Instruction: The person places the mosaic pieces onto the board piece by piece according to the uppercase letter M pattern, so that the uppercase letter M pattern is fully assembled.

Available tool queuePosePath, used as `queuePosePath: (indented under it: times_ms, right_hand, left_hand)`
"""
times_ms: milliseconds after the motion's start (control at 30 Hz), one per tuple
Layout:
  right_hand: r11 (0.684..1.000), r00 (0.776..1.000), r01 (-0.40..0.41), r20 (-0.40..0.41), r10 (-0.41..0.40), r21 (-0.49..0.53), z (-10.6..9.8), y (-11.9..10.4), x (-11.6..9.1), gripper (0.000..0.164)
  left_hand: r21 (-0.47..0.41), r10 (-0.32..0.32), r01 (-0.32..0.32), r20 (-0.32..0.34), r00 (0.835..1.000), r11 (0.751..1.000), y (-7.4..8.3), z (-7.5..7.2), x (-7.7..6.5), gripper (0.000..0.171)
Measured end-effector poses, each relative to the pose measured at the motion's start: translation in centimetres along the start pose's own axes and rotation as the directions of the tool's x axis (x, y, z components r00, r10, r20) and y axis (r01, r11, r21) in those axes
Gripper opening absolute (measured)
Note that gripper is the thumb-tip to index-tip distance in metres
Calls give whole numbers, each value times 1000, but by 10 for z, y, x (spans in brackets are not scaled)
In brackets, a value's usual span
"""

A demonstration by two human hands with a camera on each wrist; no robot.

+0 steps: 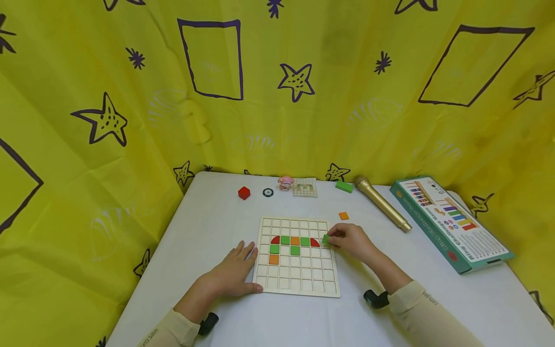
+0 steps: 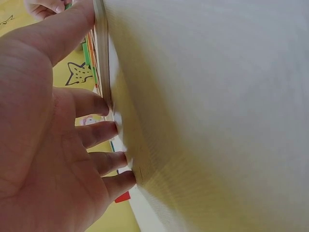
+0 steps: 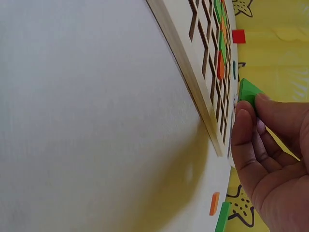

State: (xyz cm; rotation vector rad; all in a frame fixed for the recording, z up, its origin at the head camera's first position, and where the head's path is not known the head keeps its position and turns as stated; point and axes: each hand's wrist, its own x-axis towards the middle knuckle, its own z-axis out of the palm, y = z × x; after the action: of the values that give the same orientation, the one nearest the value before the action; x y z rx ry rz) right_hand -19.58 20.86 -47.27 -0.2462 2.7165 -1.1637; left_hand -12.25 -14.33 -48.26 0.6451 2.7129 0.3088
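Observation:
A wooden grid board (image 1: 301,285) lies flat on the white table. My left hand (image 1: 234,272) rests along its left edge, fingers spread and straight, with the thumb by the near corner. Between thumb and fingertips, my right hand (image 1: 353,243) pinches a green square tile (image 1: 325,240) over the right-hand column of the grid. Set in the board are a row with a red rounded piece (image 1: 275,239) at the left, green and orange tiles between, and another red rounded piece (image 1: 315,242) at the right. Below that row sit two green tiles and an orange tile (image 1: 274,259).
Beyond the board lie a loose orange tile (image 1: 344,216), a red block (image 1: 244,193), a round dark disc (image 1: 268,192), a pink figurine (image 1: 285,183), a pattern card (image 1: 305,187) and a green block (image 1: 344,186). A gold microphone (image 1: 383,204) and a game box (image 1: 451,224) lie to the right.

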Motion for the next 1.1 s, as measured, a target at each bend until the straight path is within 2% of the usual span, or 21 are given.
queuePosePath:
  times_ms: [167,367,600,767,1100]
  right_hand:
    - [1000,999,-7,37,7,21,8,-3,-2,3]
    - [1000,998,20,67,-21,11,14,-6,-4,3]
    - [998,994,25,102,-31,60,20,-8,-7,5]
    - [999,993,25,117,-30,47,24,-9,-5,4]
    - [999,995,29,98,-27,-26,29,-12,-2,6]
  left_hand:
    - [-1,-6,6,3,1000,1000,0,1,0,101]
    - [0,-10,10,5,1000,1000,-1,1,0,101]
    - [6,-8,8,7,1000,1000,-1,1,1,102]
    - [13,-10,9,10,1000,1000,-1,1,2,102]
    - [14,-10,9,13,1000,1000,-2,1,2,102]
